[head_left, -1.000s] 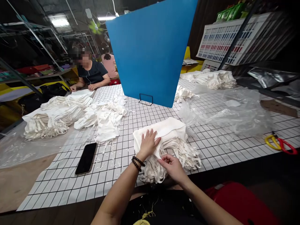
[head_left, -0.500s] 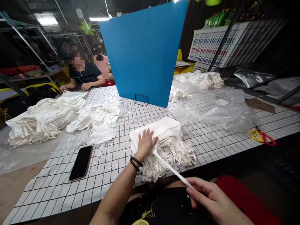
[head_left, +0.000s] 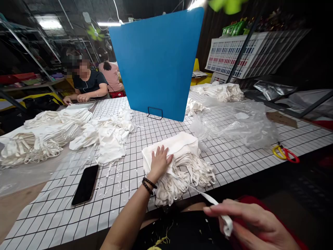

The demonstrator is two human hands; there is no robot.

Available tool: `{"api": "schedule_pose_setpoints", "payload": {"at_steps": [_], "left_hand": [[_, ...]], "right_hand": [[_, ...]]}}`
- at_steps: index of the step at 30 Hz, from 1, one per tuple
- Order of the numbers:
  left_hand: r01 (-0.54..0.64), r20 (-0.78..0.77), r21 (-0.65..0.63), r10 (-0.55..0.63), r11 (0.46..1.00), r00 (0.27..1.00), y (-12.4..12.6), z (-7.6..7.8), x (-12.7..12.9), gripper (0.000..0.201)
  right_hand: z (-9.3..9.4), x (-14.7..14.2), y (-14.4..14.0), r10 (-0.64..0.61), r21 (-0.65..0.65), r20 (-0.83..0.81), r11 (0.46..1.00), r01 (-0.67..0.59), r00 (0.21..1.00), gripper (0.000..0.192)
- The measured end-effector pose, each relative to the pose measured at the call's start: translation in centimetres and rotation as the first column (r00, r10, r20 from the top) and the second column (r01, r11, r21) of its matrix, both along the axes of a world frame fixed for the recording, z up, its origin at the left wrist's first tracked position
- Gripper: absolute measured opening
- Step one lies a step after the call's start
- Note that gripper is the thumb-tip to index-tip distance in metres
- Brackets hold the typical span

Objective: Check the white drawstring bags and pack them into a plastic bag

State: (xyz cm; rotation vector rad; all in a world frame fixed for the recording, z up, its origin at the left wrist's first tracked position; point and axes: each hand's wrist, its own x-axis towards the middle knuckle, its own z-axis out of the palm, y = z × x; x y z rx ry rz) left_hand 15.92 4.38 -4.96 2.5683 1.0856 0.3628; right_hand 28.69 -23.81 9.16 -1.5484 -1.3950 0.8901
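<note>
My left hand [head_left: 159, 161] lies flat with fingers spread on a stack of white cloth pieces [head_left: 185, 141] at the table's near edge. Looped straps [head_left: 173, 187] hang in a thick bunch from the stack's near side. From under my left palm a white strap [head_left: 208, 197] runs down toward me. My right hand [head_left: 251, 222], above my lap, has this strap between its fingers, and the strap's looped end curls out below them. On my left wrist are two dark bead bracelets [head_left: 148, 185].
A black phone [head_left: 85, 185] and white scraps lie left on the grid-patterned cloth [head_left: 49, 215]. Beyond are loose white cloths [head_left: 111, 137] and larger stacks [head_left: 49, 133]. A blue board [head_left: 156, 66] stands ahead. Clear plastic [head_left: 234, 125] and red-yellow scissors [head_left: 285, 153] lie right. Two people sit far left.
My right hand has moved slightly right and turned, and the strap's end now shows curled below its fingers. The strap hangs slacker. My left hand stays on the stack; the view has shifted a little.
</note>
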Motion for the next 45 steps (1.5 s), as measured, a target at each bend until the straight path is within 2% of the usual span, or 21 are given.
{"api": "schedule_pose_setpoints", "payload": {"at_steps": [2,4,6,8,11,14,16,18,20,22,24,26,29,32,35,37,40,42,45], "left_hand": [[-0.003,0.011,0.006,0.003,1.0,1.0,0.0,-0.1,0.0,0.06],[-0.002,0.033,0.009,0.002,1.0,0.999,0.1,-0.4,0.1,0.059],[-0.004,0.071,0.004,0.004,1.0,0.997,0.2,-0.7,0.2,0.057],[-0.028,0.136,-0.012,0.029,1.0,0.99,0.2,-0.5,0.2,0.055],[-0.029,0.343,-0.034,0.039,0.999,0.938,-0.5,1.4,-0.4,0.045],[0.168,0.584,-0.135,-0.059,0.977,0.809,-2.1,4.7,-1.7,0.029],[0.308,0.653,-0.295,-0.045,0.905,0.756,-3.3,6.5,-2.8,0.023],[0.369,0.659,-0.475,0.045,0.799,0.751,-4.3,7.4,-3.7,0.023],[0.389,0.641,-0.617,0.15,0.684,0.752,-4.8,7.2,-4.2,0.028],[0.399,0.618,-0.704,0.23,0.588,0.752,-4.9,6.3,-4.5,0.031],[0.382,0.594,-0.738,0.265,0.557,0.76,-4.9,5.3,-4.6,0.031],[0.335,0.571,-0.734,0.27,0.591,0.775,-4.8,4.5,-4.7,0.03],[0.261,0.539,-0.701,0.253,0.664,0.804,-4.8,4.0,-5.0,0.029],[0.242,0.51,-0.671,0.2,0.701,0.836,-4.4,4.1,-5.1,0.03],[0.236,0.479,-0.618,0.121,0.75,0.87,-3.5,4.4,-5.1,0.029],[0.216,0.463,-0.514,0.058,0.83,0.884,-2.5,4.2,-4.9,0.026],[0.129,0.459,-0.23,-0.009,0.965,0.888,-0.7,3.3,-4.3,0.017],[0.086,0.443,-0.08,-0.042,0.993,0.896,0.3,2.4,-4.0,0.024],[0.118,0.387,-0.023,-0.1,0.993,0.917,1.3,1.2,-3.7,0.033]], "right_hand": [[0.1,-0.2,2.0,0.045,0.089,0.046,0.995,-0.049,0.998,0.026],[0.1,-0.4,4.0,0.017,0.151,0.094,0.988,-0.032,0.995,0.02],[0.3,-0.6,6.0,-0.03,0.158,0.138,0.987,0.008,0.99,0.014],[0.4,-0.8,7.9,-0.023,0.115,0.164,0.993,0.005,0.986,0.018],[0.1,-1.1,10.6,0.043,-0.015,0.165,0.999,-0.041,0.985,0.03],[-0.9,-1.3,12.7,0.052,-0.117,0.167,0.993,-0.032,0.985,0.035],[-1.7,-1.4,13.6,0.045,-0.122,0.178,0.992,-0.024,0.983,0.034],[-2.2,-1.6,14.2,0.056,-0.111,0.196,0.993,-0.034,0.979,0.03],[-2.6,-1.7,14.5,0.087,-0.123,0.217,0.991,-0.061,0.972,0.029],[-2.8,-1.8,14.7,0.126,-0.14,0.234,0.986,-0.095,0.964,0.031],[-3.0,-1.9,14.7,0.172,-0.153,0.244,0.979,-0.137,0.955,0.033],[-3.4,-1.9,14.7,0.2,-0.177,0.252,0.971,-0.158,0.947,0.035],[-4.3,-1.7,14.8,0.132,-0.223,0.274,0.972,-0.071,0.953,0.031],[-5.2,-1.5,15.0,0.052,-0.219,0.27,0.976,0.008,0.961,0.025],[-6.1,-1.4,15.6,0.0,-0.175,0.24,0.984,0.043,0.971,0.027],[-6.9,-1.3,16.4,-0.057,-0.158,0.199,0.983,0.089,0.978,0.028],[-8.6,-1.0,18.5,-0.124,-0.168,0.122,0.975,0.144,0.985,0.028],[-9.9,-0.8,20.3,-0.163,-0.189,0.062,0.967,0.172,0.985,0.025],[-11.8,-0.8,22.5,-0.203,-0.226,-0.066,0.957,0.183,0.977,0.019]]}}
